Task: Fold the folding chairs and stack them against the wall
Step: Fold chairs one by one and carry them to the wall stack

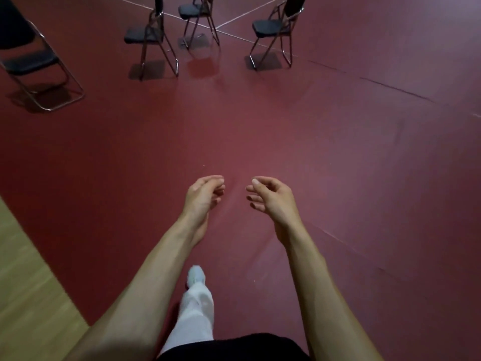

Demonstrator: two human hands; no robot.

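Note:
Several unfolded folding chairs with black seats and metal frames stand on the red floor ahead. One chair [149, 37] is at upper middle-left, a second chair [197, 11] stands behind it, a third chair [273, 28] is at upper right, and another chair [33, 62] is at the far left. My left hand [204, 192] and my right hand [269, 194] hang out in front of me at mid-frame, fingers loosely curled, holding nothing. Both hands are well short of the chairs.
The red floor [338, 152] stretches between me and the chairs, with white lines crossing near the far chairs. A strip of wooden floor [23, 269] lies at the lower left. My white-trousered leg and shoe [196, 276] step forward below my arms.

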